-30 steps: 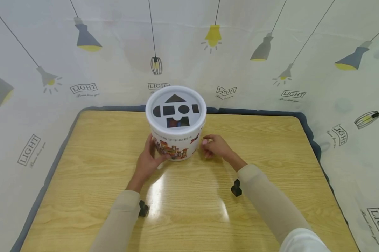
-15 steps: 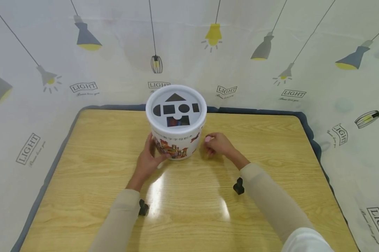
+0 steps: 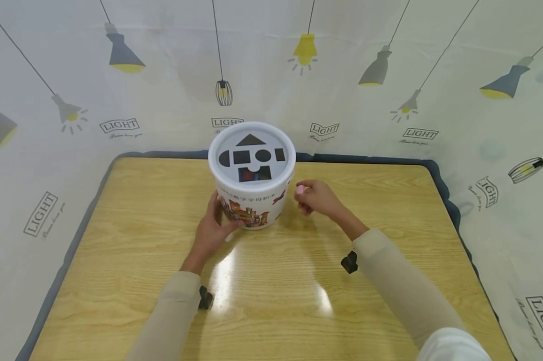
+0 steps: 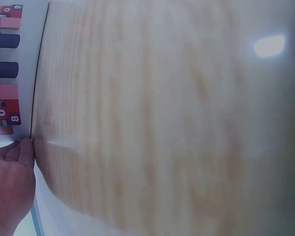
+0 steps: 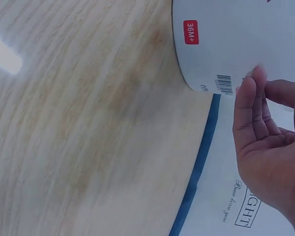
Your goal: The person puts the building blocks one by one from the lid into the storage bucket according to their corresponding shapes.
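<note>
A white bucket (image 3: 253, 210) with a printed castle picture stands upright on the wooden table. Its white lid (image 3: 232, 181) has several shaped holes, and coloured pieces show through the lowest one. My left hand (image 3: 211, 233) holds the bucket's lower left side, thumb at the front and fingers round the side. To the right of the bucket, my right hand (image 3: 320, 198) pinches a small pink block (image 3: 300, 189) between thumb and fingers, raised above the table. In the right wrist view, the right hand (image 5: 265, 128) hides the block, and the bucket's barcode side (image 5: 226, 49) appears behind the fingertips.
The wooden table (image 3: 131, 260) reaches back to a wall cloth (image 3: 262, 55) printed with hanging lamps. A dark blue border (image 3: 366, 160) runs along the table's far edge. Small black devices (image 3: 350, 262) sit at both wrists.
My right hand has lifted and moved slightly away from the bucket with the pink block, which shows more clearly now. The left hand and bucket have stayed in place.
</note>
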